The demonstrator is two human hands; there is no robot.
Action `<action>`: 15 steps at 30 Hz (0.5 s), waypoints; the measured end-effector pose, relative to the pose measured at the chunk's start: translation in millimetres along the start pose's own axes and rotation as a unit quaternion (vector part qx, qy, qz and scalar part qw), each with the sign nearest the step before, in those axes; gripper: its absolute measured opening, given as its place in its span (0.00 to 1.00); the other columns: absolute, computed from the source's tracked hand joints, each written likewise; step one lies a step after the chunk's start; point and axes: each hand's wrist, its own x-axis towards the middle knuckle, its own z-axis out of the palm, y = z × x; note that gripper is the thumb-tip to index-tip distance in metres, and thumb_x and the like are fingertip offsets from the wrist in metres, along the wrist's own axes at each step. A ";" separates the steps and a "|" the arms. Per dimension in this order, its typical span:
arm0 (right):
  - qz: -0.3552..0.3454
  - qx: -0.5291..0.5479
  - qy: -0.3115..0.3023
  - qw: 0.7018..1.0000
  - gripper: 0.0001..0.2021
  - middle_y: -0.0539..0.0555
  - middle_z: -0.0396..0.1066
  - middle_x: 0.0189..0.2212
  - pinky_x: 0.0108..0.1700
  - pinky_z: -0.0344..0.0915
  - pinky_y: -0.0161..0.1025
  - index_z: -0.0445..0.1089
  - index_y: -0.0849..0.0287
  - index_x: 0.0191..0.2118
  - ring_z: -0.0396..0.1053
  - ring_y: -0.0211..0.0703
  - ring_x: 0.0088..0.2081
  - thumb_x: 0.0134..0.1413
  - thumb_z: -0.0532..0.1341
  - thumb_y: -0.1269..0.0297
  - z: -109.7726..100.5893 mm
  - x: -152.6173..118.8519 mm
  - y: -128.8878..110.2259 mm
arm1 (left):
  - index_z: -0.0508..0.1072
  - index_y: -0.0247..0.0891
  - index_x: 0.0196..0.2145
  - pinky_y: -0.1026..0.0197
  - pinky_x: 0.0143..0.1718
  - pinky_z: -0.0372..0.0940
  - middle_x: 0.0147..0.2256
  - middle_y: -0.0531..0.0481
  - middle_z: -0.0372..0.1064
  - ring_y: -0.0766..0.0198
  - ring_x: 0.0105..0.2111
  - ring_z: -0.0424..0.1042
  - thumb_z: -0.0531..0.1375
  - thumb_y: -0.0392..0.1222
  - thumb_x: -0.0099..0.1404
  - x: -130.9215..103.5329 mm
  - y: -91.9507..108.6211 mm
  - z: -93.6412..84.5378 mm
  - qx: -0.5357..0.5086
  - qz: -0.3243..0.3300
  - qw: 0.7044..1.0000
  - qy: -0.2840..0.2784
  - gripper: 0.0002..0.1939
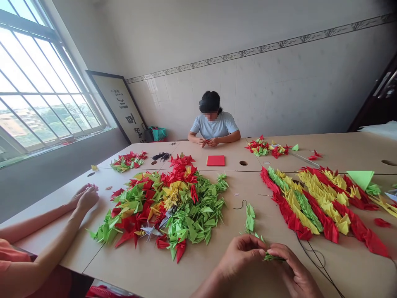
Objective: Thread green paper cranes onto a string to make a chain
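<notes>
My left hand (237,258) and my right hand (294,265) meet near the table's front edge, fingertips closed on a green paper crane (273,257). Fingers cover much of it. Just beyond my left hand, a short strand of green paper cranes (249,218) lies on the tabletop, with a dark cord (241,205) curling from its far end. To the left spreads a big heap of folded cranes (195,215) in green, red, yellow and a few whitish ones. On the right lie strung rows of red cranes (279,203), yellow cranes (325,198) and green cranes (310,213).
Across the table (232,231) a person (214,124) handles something small and red behind a red paper stack (216,160). At left, another person's hands (85,196) rest on the table. Smaller crane piles (128,161) and black cord (161,156) lie farther back.
</notes>
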 end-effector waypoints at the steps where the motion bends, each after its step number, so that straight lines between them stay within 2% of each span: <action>1: -0.010 0.002 -0.002 1.000 0.08 0.51 0.72 0.37 0.41 0.69 0.31 0.67 0.49 0.39 0.72 0.41 0.39 0.53 0.58 0.67 -0.4 1.5 -2.0 | 0.75 0.33 0.30 0.66 0.32 0.56 0.26 0.52 0.68 0.70 0.26 0.63 0.70 0.48 0.42 0.3 -0.2 -0.2 -0.002 -0.003 1.000 0.001 0.19; 5: -0.041 -0.011 -0.007 0.999 0.08 0.51 0.71 0.35 0.40 0.69 0.28 0.66 0.50 0.39 0.73 0.39 0.38 0.53 0.56 0.69 -1.2 6.3 -5.9 | 0.74 0.32 0.28 0.66 0.31 0.56 0.24 0.53 0.67 0.70 0.25 0.63 0.69 0.50 0.43 2.8 -5.2 -2.7 0.016 -0.010 1.000 0.007 0.19; 11: -0.084 -0.045 -0.013 0.995 0.10 0.55 0.69 0.41 0.42 0.69 0.31 0.66 0.50 0.39 0.71 0.43 0.43 0.51 0.57 0.72 2.9 6.1 -4.8 | 0.68 0.34 0.24 0.66 0.24 0.54 0.18 0.55 0.63 0.71 0.19 0.59 0.66 0.57 0.45 9.1 -16.0 -0.1 0.046 0.010 0.995 0.090 0.22; 15: -0.113 -0.028 -0.045 0.992 0.14 0.52 0.72 0.37 0.40 0.71 0.32 0.66 0.49 0.39 0.73 0.42 0.39 0.49 0.57 0.76 6.8 6.4 -9.1 | 0.66 0.35 0.22 0.67 0.21 0.51 0.16 0.58 0.58 0.71 0.18 0.56 0.64 0.55 0.46 11.9 -18.0 5.4 0.094 0.019 0.985 0.142 0.19</action>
